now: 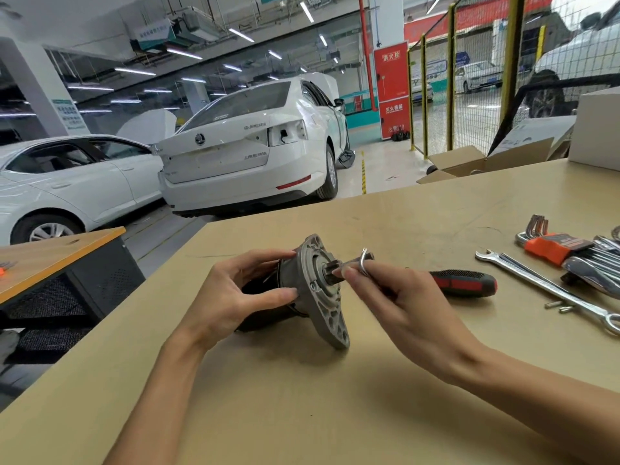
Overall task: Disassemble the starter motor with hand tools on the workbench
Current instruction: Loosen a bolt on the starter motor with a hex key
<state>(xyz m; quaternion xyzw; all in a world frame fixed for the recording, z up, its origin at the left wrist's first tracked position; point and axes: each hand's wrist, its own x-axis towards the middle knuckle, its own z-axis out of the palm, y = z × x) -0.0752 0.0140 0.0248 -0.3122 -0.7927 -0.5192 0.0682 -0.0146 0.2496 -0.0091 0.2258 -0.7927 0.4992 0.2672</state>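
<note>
left grip (235,290) holds the starter motor (312,290); right grip (396,297) pinches a hex key (364,261).

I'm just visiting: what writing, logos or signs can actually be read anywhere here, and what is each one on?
"消火栓": white characters at the top of the red cabinet.
"灭火器箱": lower on the same cabinet.
Round badge, no readable letters: boot lid of the white car.
Too blurred to read: the chrome lettering on that boot lid, the green and white pillar sign, the red banner, and the print on the orange hex key holder.
</note>
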